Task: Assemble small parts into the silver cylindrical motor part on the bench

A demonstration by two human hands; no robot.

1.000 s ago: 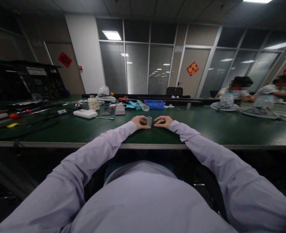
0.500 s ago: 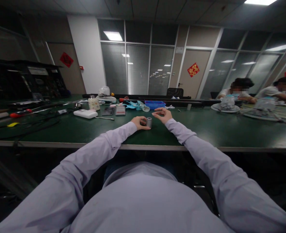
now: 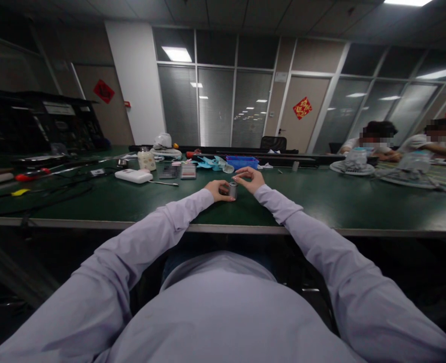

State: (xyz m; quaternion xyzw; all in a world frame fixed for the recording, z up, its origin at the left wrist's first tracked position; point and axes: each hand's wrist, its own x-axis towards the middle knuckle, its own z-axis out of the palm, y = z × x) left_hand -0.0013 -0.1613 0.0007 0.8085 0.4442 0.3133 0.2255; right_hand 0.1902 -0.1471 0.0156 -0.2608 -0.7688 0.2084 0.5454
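A small grey metal cylinder point(image 3: 233, 191) stands upright on the green tabletop point(image 3: 321, 201). From its left side, my left hand point(image 3: 218, 190) grips it, thumb in front and fingers behind. My right hand point(image 3: 250, 179) is over the cylinder's upper right edge, with thumb and fingertips pinched together close to its top. Whatever lies in that pinch is too small to make out.
Behind my hands are a blue basket point(image 3: 241, 162) and light-blue gloves point(image 3: 211, 164). To the left lie a white power bank point(image 3: 133, 176) with a cable, two flat cases and a jar point(image 3: 146, 160). A similar small cylinder point(image 3: 295, 166) stands right. Two people sit far right.
My right hand has moved left, bringing its pinched fingertips over the top of the cylinder. My left hand keeps its grip in nearly the same place.
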